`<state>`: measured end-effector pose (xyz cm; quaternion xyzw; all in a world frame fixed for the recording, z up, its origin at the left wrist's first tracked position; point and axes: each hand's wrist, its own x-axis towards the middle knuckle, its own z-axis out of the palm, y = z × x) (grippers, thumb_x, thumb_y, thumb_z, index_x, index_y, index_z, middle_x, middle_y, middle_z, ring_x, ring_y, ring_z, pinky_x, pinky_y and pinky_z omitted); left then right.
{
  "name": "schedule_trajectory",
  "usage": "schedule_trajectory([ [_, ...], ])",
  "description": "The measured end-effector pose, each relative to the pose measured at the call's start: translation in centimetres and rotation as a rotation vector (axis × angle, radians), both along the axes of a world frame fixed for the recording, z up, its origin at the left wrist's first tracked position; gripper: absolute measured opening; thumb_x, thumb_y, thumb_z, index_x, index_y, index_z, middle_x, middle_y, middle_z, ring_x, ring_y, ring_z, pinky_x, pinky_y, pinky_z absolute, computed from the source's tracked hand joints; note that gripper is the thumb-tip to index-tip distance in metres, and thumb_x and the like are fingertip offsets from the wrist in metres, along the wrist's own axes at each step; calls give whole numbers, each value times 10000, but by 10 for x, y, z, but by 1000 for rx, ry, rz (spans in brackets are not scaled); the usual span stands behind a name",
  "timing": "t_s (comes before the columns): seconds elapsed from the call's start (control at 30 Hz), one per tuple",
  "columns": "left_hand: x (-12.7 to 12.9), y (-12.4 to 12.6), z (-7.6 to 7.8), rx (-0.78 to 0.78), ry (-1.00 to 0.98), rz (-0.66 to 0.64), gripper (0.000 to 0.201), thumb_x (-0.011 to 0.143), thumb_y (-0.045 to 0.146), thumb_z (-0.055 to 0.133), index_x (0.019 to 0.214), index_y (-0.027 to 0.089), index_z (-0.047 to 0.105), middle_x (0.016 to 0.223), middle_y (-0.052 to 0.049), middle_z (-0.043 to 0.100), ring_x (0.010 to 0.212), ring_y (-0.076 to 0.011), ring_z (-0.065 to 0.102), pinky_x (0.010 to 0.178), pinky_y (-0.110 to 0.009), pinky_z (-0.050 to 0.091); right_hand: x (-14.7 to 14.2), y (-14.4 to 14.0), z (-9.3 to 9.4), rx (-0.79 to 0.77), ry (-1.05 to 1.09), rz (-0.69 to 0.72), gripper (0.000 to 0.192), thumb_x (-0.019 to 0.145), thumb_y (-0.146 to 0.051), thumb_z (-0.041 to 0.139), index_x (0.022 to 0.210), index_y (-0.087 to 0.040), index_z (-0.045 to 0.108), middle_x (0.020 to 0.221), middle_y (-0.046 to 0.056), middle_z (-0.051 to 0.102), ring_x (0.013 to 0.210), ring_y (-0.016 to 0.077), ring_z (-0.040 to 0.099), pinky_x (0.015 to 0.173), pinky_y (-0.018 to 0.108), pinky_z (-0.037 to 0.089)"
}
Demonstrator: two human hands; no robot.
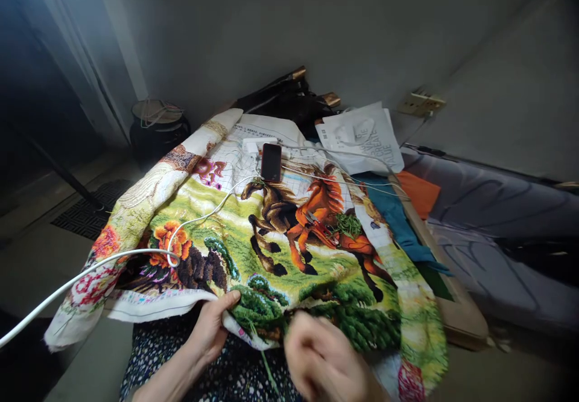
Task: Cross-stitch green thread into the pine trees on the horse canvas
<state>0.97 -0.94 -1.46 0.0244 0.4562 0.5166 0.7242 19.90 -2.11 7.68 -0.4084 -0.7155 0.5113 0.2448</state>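
A large cross-stitch cloth (235, 233) with running horses, flowers and green bushes spreads in front of me, rolled along its left and right sides. My left hand (211, 328) grips its near edge, thumb on top and fingers underneath. My right hand (323, 354) is closed just right of it, over the near edge, blurred by motion; whatever its fingers pinch cannot be made out. Between the hands a green thread (270, 372) hangs from the cloth's edge. Small red-handled scissors (324, 232) lie on the orange horse, beside a tangle of green thread (348, 226).
A phone (271, 162) lies on the cloth near a white charger (257, 145). One white cable (90, 269) loops across the left side. A white bag (362, 139), teal fabric (398, 215) and a cardboard box (461, 305) are at the right. A wall socket (420, 103) is behind.
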Motion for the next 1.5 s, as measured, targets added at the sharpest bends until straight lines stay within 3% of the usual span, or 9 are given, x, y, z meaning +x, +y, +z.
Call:
schedule_trajectory([
  [0.07, 0, 0, -1, 22, -3, -21, 261, 554, 272, 824, 719, 83, 749, 708, -106, 760, 750, -275, 707, 804, -387, 532, -16, 17, -9, 67, -87, -101, 212, 968, -247, 439, 909, -194, 635, 563, -49, 537, 498, 108, 488, 495, 220, 374],
  [0.17, 0, 0, 0, 27, -2, -28, 263, 560, 279, 820, 712, 75, 752, 702, -107, 757, 739, -261, 701, 789, -365, 531, -35, 37, -23, 238, -188, -212, 222, 893, -151, 472, 895, -200, 688, 651, -10, 622, 618, 147, 578, 597, 246, 414],
  [0.43, 1, 1, 1, 12, 0, 7, 240, 530, 247, 828, 708, 102, 762, 683, -83, 753, 727, -245, 691, 769, -352, 533, -44, 40, -35, 288, -333, -161, 266, 854, -115, 510, 815, -219, 752, 715, 7, 728, 612, 153, 634, 594, 243, 398],
  [0.8, 1, 0, -2, 20, 5, -9, 223, 548, 265, 820, 679, 97, 753, 657, -86, 743, 661, -227, 677, 710, -341, 536, -49, 41, -34, 368, -448, -142, 272, 807, -71, 526, 775, -228, 746, 637, -10, 697, 530, 135, 576, 552, 242, 354],
  [1.0, 2, 1, -3, 14, -6, 50, 202, 530, 236, 837, 642, 93, 747, 631, -56, 727, 607, -148, 631, 628, -249, 507, -60, 32, -44, 476, -613, -218, 208, 792, -88, 538, 755, -216, 697, 609, 16, 670, 554, 172, 600, 550, 262, 344],
  [1.1, 3, 2, 0, 14, 15, 68, 195, 537, 234, 839, 631, 95, 740, 616, -42, 714, 594, -137, 617, 607, -239, 492, -67, 27, -52, 370, -528, -311, 172, 799, -108, 519, 725, -203, 640, 545, -4, 603, 497, 156, 559, 504, 246, 344],
  [1.37, 4, 6, 2, -20, 65, 47, 239, 525, 285, 846, 623, 107, 721, 583, -22, 667, 575, -139, 579, 565, -256, 454, -85, 11, -71, -190, 63, -624, 183, 781, -296, 575, 634, -188, 553, 507, -24, 553, 431, 132, 532, 392, 208, 380],
  [1.5, 4, 8, 2, -23, 117, 57, 235, 507, 288, 846, 560, 113, 698, 540, -7, 634, 532, -119, 535, 543, -250, 413, -94, 6, -78, -264, 170, -722, 207, 757, -344, 616, 648, -177, 562, 505, -22, 550, 433, 136, 542, 409, 216, 401],
])
